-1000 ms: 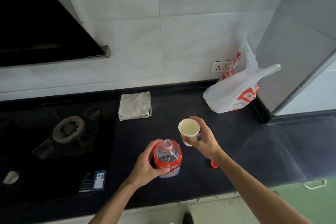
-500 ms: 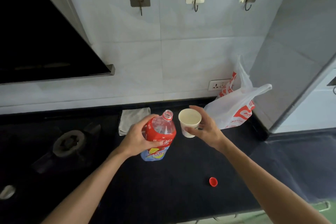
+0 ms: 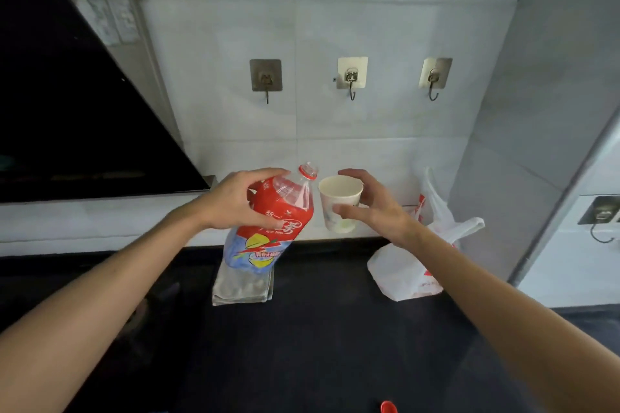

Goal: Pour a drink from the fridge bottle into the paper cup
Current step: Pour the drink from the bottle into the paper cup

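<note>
My left hand (image 3: 231, 199) grips an uncapped plastic ice tea bottle (image 3: 278, 228) with a red and blue label, held in the air and leaning to the right. Its open neck is just left of the rim of a white paper cup (image 3: 339, 203). My right hand (image 3: 372, 208) holds that cup upright from its right side, thumb across the front. No liquid shows between neck and cup. The red bottle cap (image 3: 388, 407) lies on the dark counter (image 3: 335, 345) at the bottom edge.
A folded grey cloth (image 3: 243, 288) lies on the counter under the bottle. A white and red plastic bag (image 3: 406, 270) sits at the back right, against a grey wall. Three hooks (image 3: 351, 77) hang on the tiled wall. A black range hood (image 3: 67, 111) fills the left.
Both hands have risen with the bottle and the cup, off the counter and up in front of the wall. The bottle tilts further toward the cup. The view has swung upward.
</note>
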